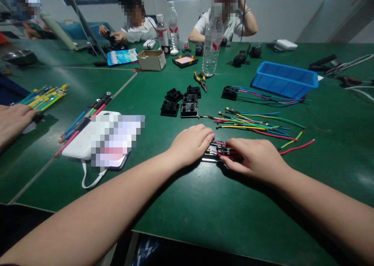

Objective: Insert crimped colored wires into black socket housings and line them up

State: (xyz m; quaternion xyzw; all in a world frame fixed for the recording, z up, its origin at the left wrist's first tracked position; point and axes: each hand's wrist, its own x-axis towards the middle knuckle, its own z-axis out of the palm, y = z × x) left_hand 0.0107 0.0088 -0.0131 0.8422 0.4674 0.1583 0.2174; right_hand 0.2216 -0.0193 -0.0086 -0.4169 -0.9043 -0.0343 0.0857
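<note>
Both my hands rest on a black connector block [215, 152] with wires in it, lying on the green table [204, 203]. My left hand [191, 143] is curled over the block's left end. My right hand [254, 156] grips its right side, fingers pinched around thin wires there. Most of the block is hidden under my fingers. A spread of loose coloured wires [257, 123] lies just beyond my hands. Several black connector housings [182, 102] sit further back.
A white power bank [84, 139] with a phone lies at left. Yellow-handled pliers [200, 80], a plastic water bottle [212, 43], a blue tray [284, 78] and a wired connector [229, 93] stand behind. Another person's hand [13, 119] is at far left. Two people sit opposite.
</note>
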